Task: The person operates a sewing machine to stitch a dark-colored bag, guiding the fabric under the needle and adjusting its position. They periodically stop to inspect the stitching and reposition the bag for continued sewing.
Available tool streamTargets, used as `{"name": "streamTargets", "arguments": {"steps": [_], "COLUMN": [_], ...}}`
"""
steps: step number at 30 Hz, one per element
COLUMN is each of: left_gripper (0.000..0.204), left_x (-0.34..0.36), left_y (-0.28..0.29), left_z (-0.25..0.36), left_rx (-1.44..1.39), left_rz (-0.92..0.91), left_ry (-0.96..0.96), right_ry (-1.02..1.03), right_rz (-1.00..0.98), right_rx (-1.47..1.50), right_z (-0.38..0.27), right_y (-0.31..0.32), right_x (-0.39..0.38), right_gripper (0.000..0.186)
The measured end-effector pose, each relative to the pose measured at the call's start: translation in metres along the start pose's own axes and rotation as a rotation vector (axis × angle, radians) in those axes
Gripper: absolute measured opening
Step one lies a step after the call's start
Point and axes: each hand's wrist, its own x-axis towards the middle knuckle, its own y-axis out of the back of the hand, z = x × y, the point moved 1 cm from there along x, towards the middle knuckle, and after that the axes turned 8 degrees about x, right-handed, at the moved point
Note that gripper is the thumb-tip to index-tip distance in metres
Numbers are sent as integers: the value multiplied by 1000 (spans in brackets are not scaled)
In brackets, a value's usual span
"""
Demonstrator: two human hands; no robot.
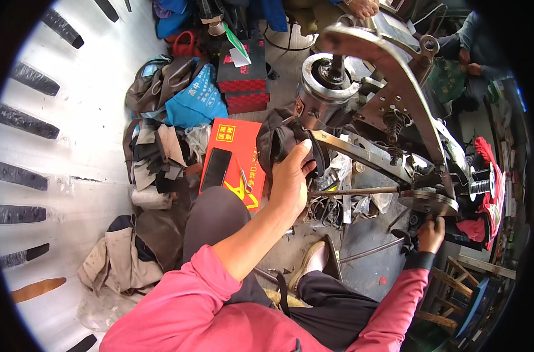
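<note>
black fabric (pixel 277 141) under left hand (pixel 290 179) fingers (seemingly gripped)

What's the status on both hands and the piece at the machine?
Left hand grips black bag at the machine arm. Right hand on hand wheel. Red box with phone lies left, apart.

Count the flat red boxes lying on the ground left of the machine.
3. Two dark-topped red boxes sit stacked near the top, beside the blue bag. A third, orange-red box, lies lower, left of the left hand. Others may be hidden under the clutter.
</note>
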Motion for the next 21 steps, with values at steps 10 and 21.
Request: {"name": "streamTargets", "arguments": {"steps": [10, 21], "left_gripper": [31, 26], "left_x": [1, 3], "left_y": [2, 3], "left_z": [-1, 4], "left_rx": [20, 15], "left_rz": [-14, -6], "left_ry": [8, 10], "right_ry": [304, -57], "right_rz": [-192, -467], "right_rx": [-140, -16], "right_z": [-72, -11], "right_y": [-22, -83], "right_x": [-33, -61], "right_gripper": [21, 31]}}
